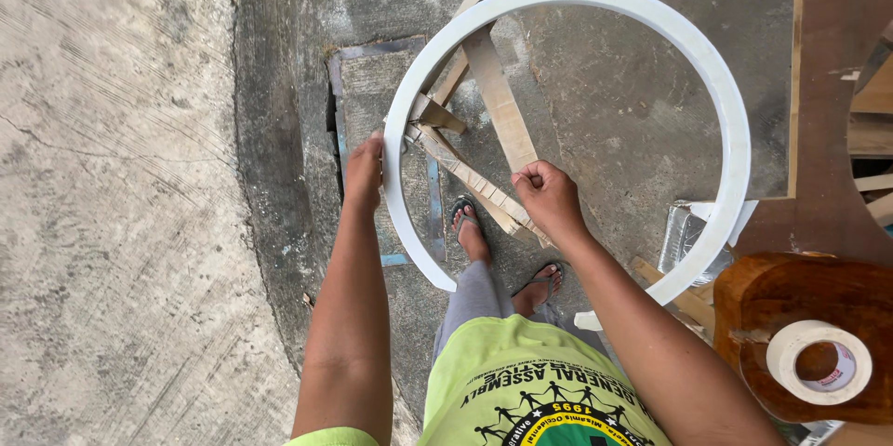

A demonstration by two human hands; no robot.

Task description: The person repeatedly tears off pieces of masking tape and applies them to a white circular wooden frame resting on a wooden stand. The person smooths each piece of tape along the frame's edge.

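Observation:
A large white ring [651,13], open at the near side, is held above the concrete ground. My left hand [365,172] grips its left edge from outside. My right hand [547,197] is closed in a fist inside the ring, pinching a thin strip of tan tape [465,172] that stretches from the ring's left edge to my fingers. Below the ring lie crossed wooden slats [498,97]. My feet in flip-flops [470,227] stand under it.
A roll of masking tape [819,362] rests on a brown wooden stool [772,302] at the lower right. A brown board [833,111] and wood offcuts lie at the right. A metal drain cover [372,83] sits in the ground.

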